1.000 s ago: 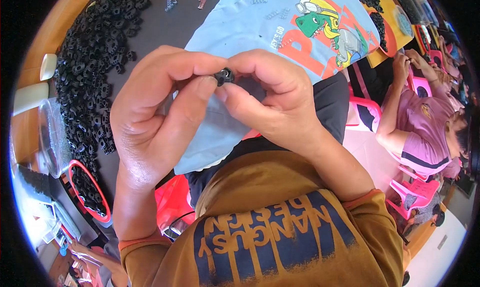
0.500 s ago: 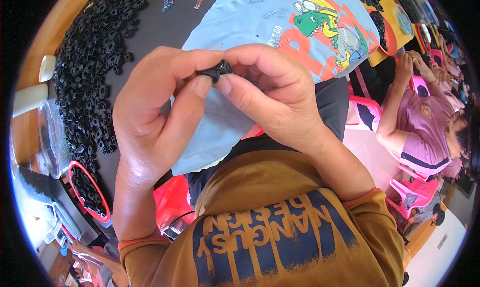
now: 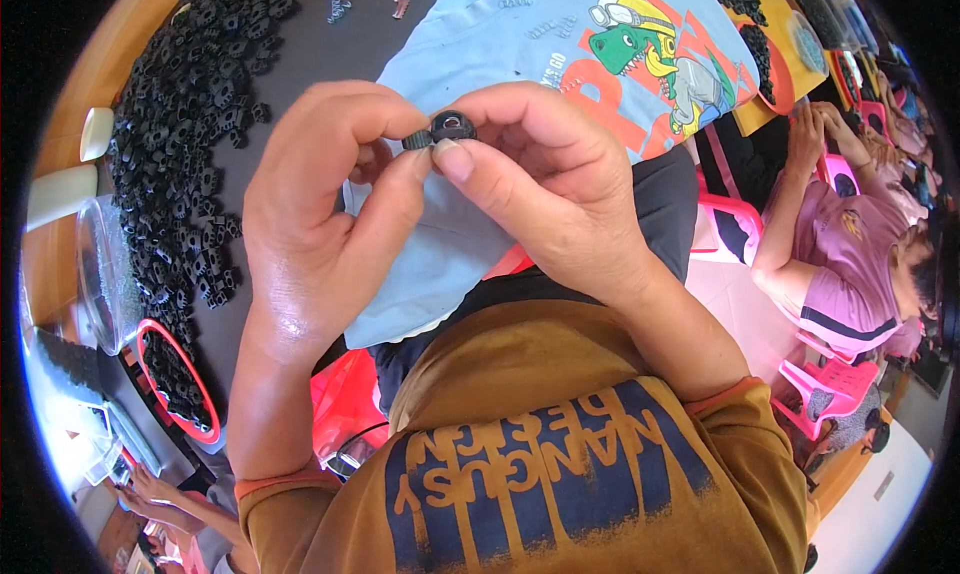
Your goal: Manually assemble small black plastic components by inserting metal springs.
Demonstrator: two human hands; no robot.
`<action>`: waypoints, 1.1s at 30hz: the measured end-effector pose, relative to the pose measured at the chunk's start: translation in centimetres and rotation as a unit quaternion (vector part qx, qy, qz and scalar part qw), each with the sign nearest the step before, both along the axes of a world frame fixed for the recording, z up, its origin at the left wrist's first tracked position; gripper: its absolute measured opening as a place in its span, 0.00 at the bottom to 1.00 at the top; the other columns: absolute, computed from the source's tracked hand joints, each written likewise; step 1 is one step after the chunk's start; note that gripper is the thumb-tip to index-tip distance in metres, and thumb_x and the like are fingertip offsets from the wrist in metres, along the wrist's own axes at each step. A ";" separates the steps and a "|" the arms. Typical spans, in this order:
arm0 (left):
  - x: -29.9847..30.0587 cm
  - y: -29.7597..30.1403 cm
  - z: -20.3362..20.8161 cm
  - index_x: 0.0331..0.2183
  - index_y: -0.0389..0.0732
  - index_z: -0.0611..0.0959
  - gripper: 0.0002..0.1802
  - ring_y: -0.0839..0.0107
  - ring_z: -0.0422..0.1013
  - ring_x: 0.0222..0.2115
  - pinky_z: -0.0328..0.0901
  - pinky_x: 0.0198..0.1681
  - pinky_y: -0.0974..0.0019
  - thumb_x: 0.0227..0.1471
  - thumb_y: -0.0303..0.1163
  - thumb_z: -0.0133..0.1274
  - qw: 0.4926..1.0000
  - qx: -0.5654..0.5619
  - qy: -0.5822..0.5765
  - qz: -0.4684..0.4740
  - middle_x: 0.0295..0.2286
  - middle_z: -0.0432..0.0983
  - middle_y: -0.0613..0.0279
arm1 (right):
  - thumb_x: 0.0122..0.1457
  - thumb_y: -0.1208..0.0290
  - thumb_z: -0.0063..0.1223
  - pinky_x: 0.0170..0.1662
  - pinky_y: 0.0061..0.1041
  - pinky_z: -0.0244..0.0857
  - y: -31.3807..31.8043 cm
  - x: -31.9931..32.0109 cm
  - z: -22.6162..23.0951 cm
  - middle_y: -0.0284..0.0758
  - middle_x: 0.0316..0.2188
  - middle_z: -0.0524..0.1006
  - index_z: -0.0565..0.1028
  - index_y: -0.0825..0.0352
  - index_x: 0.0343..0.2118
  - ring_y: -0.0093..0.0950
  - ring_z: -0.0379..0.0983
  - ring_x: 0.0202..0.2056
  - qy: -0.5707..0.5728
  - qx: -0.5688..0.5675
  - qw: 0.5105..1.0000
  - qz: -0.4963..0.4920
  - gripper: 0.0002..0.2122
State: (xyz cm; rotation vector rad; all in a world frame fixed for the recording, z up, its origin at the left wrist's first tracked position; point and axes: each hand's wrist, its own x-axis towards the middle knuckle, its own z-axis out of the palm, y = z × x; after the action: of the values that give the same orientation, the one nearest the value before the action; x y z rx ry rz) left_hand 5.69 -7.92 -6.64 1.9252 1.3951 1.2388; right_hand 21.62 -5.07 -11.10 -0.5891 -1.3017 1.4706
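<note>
In front of me, both hands meet over a light blue printed cloth [image 3: 420, 259]. Between the thumb and fingers of my left hand [image 3: 325, 189] is a small ribbed black piece [image 3: 416, 140], which looks like half of a claw clip. My right hand [image 3: 550, 179] pinches a rounded, shiny black clip piece [image 3: 453, 126] with an opening in its face. The two pieces touch or nearly touch; my fingertips hide whether they are joined. Some small clear clip-like pieces [image 3: 553, 27] lie on the cloth.
A large heap of black clip pieces [image 3: 170, 194] covers the dark table's left side. Near it are a red-rimmed basket [image 3: 212, 414] of black pieces and a clear plastic container [image 3: 92, 264]. At the right, a person in a purple shirt [image 3: 850, 244] sits among pink chairs [image 3: 835, 382].
My left hand has shifted slightly right and turned, bringing its ribbed piece into view. The rounded piece in my right hand now shows its face with the opening.
</note>
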 end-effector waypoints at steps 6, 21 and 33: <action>-0.4 -0.1 0.3 0.33 0.35 0.78 0.09 0.82 0.63 0.24 0.60 0.28 0.78 0.45 0.16 0.55 0.997 -0.043 -0.062 -0.015 0.31 0.71 0.65 | 0.54 0.76 0.55 0.31 0.15 0.62 0.1 0.1 -0.2 0.27 0.24 0.72 0.74 0.71 0.34 0.14 0.65 0.27 -0.013 0.018 1.000 0.002 0.07; -0.7 -0.4 -0.1 0.34 0.36 0.80 0.07 0.88 0.59 0.22 0.54 0.26 0.82 0.53 0.28 0.55 0.915 -0.210 -0.340 -0.047 0.28 0.73 0.72 | 0.59 0.80 0.50 0.43 0.18 0.62 0.0 1.3 0.7 0.31 0.36 0.74 0.72 0.74 0.42 0.17 0.68 0.38 -0.102 0.007 0.991 0.088 0.09; -0.4 -0.5 0.3 0.35 0.33 0.79 0.06 0.82 0.65 0.31 0.59 0.34 0.80 0.52 0.22 0.54 0.941 -0.167 -0.288 -0.055 0.31 0.72 0.66 | 0.57 0.79 0.53 0.39 0.16 0.62 0.0 1.3 0.7 0.30 0.33 0.73 0.73 0.73 0.39 0.16 0.67 0.36 -0.121 0.028 0.989 0.078 0.08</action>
State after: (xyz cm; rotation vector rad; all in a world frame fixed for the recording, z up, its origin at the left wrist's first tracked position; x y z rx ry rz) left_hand 5.33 -8.41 -6.38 1.2521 1.0817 1.2755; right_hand 22.91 -5.09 -10.43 -0.6571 -1.6036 1.5183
